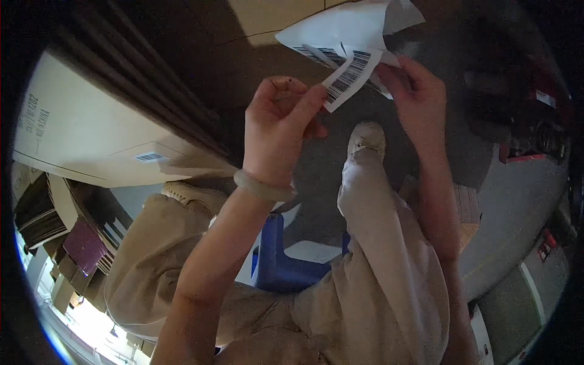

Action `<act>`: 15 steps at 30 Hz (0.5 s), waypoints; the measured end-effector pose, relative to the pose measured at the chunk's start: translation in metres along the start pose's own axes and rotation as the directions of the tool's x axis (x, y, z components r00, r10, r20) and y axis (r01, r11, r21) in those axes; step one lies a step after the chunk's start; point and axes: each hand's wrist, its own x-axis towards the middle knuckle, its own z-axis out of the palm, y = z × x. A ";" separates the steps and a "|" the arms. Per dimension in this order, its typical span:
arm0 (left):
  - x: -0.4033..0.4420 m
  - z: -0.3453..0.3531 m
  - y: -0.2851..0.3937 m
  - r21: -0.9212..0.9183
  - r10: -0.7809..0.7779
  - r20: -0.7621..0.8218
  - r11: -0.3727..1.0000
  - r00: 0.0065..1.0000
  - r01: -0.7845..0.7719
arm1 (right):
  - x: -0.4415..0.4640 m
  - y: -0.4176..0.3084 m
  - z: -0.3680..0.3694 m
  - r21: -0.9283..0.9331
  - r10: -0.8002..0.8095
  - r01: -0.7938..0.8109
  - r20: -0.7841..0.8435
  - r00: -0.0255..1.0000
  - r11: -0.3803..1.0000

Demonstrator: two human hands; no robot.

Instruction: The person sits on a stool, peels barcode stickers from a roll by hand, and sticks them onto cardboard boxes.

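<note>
Between thumb and fingers, my left hand (277, 121) pinches the lower left end of a white barcode label (351, 78). A pale bangle sits on that wrist. My right hand (420, 94) grips the white backing sheet (353, 30) near the label's upper right end; its fingertips are partly hidden by the sheet. The label curves between both hands, and part of it seems peeled away from the sheet. More barcodes show on the sheet behind it. The sheet's far end curls up at the top of the view.
A large printed cardboard box (97, 134) stands at the left, beside dark stacked cardboard edges. A blue stool (292, 267) is between my legs. My shoe (367, 139) rests on the grey floor. Red and black items (523, 152) lie at the right.
</note>
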 end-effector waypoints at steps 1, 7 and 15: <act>0.001 -0.002 0.001 0.091 -0.018 -0.040 0.996 0.999 0.022 | 0.000 -0.001 -0.001 -0.007 -0.019 0.019 -0.007 1.000 1.000; 0.013 -0.033 -0.001 0.385 0.364 -0.024 0.863 0.931 -0.327 | 0.011 0.016 -0.045 -0.189 0.031 -0.061 -0.156 0.987 0.980; 0.075 -0.069 0.032 0.570 0.759 0.210 0.417 0.616 -0.708 | 0.017 0.002 -0.069 -0.001 0.075 -0.076 0.179 0.981 0.997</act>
